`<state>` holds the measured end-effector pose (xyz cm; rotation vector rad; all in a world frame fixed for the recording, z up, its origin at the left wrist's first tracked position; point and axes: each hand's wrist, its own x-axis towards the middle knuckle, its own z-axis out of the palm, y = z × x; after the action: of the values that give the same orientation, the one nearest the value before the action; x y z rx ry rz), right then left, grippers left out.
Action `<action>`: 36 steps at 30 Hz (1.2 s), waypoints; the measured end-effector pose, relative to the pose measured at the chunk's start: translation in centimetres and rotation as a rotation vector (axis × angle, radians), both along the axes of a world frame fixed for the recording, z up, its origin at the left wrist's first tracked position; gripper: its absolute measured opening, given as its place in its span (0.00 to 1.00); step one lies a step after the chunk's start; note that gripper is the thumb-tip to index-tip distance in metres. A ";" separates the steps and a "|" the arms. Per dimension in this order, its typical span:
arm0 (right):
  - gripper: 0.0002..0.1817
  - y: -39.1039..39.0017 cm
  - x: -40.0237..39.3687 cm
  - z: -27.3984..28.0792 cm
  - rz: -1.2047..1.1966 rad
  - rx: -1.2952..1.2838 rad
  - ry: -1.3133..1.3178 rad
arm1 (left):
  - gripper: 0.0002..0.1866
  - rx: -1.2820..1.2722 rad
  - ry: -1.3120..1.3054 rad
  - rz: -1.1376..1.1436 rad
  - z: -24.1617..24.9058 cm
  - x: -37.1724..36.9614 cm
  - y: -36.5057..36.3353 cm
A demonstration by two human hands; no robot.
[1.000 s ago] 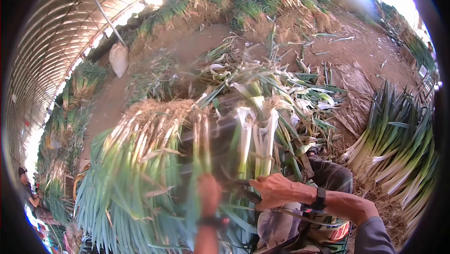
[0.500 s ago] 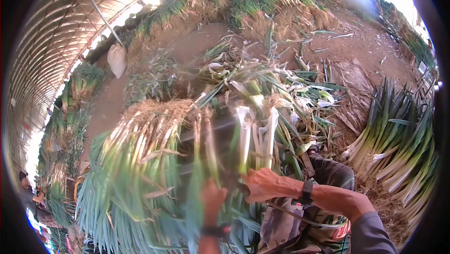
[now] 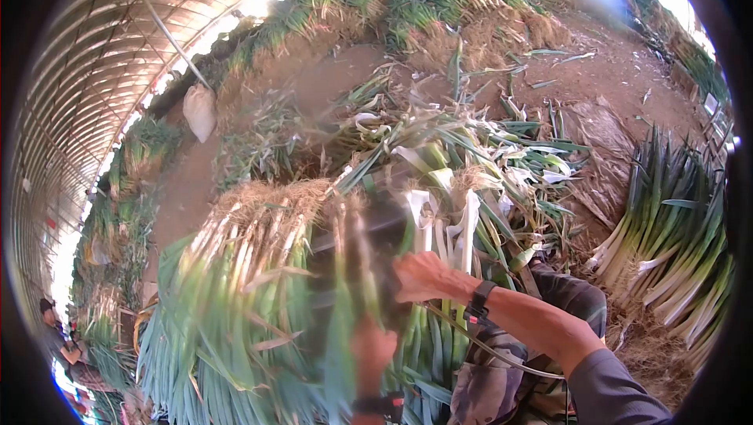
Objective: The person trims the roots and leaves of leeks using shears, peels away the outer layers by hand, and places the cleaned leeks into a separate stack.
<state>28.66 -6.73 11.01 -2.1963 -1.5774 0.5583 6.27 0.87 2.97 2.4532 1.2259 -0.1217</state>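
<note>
My left hand (image 3: 372, 346), blurred by motion, is closed low on the green leaves of a green onion (image 3: 363, 256) whose roots point away from me. Just to its right and a little higher, my right hand (image 3: 423, 276) has its fingers curled together; what they hold, if anything, is hidden. Beside the right hand stand a few peeled green onions (image 3: 468, 233) with white stems. Left of my hands lies a thick row of unpeeled green onions (image 3: 235, 245), brown roots at the far end and long leaves toward me.
A heap of stripped leaves (image 3: 439, 139) lies beyond my hands. Cleaned green onions (image 3: 667, 229) are piled on the right, by loose roots (image 3: 651, 370). A pale sack (image 3: 200, 113) hangs from a pole. Another person (image 3: 63, 335) is at far left. More bundles (image 3: 447, 9) line the back.
My right hand has moved up and slightly left, away from me, closer to the blurred stalk. My left hand has shifted slightly down and right. The view has tilted a little.
</note>
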 end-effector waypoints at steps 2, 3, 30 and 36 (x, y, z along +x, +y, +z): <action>0.28 1.0 0.5 -0.2 -0.011 0.002 0.000 | 0.40 -0.033 -0.003 0.004 0.9 0.3 -0.2; 0.28 1.4 0.7 -0.1 -0.014 0.018 0.000 | 0.40 -0.036 -0.018 -0.001 1.1 0.3 -0.2; 0.33 -13.4 -3.5 6.1 0.106 -0.117 0.112 | 0.33 -0.235 -0.539 0.032 -1.3 0.5 2.2; 0.31 -12.9 -2.6 6.7 -0.034 0.074 0.076 | 0.34 -0.193 -0.245 -0.032 2.7 0.0 -1.3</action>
<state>26.10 -19.62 17.71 -2.1185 -1.4952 0.5568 6.30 -0.46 5.72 2.2450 1.0195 0.0495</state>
